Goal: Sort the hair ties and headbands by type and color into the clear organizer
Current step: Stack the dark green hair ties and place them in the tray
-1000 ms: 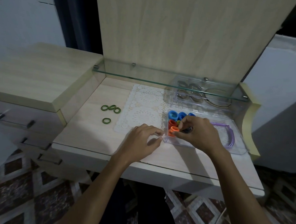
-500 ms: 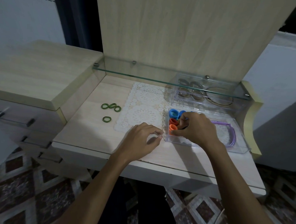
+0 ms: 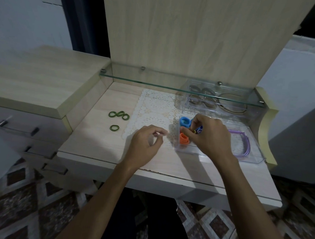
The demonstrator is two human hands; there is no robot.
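Head view: right hand pinching dark hair tie over clear organizer; left hand beside organizer, loosely curled, holding nothing.

Clear organizer: transparent tray lying flat, under and beyond the right hand. Orange hair ties: stacked in its near-left compartment, just left of that hand. Blue hair ties: beyond the orange, beside the fingertips. Purple headband: lying flat in the tray, right of the hand. Four green-and-black hair ties: loose on the surface, well left of the left hand.
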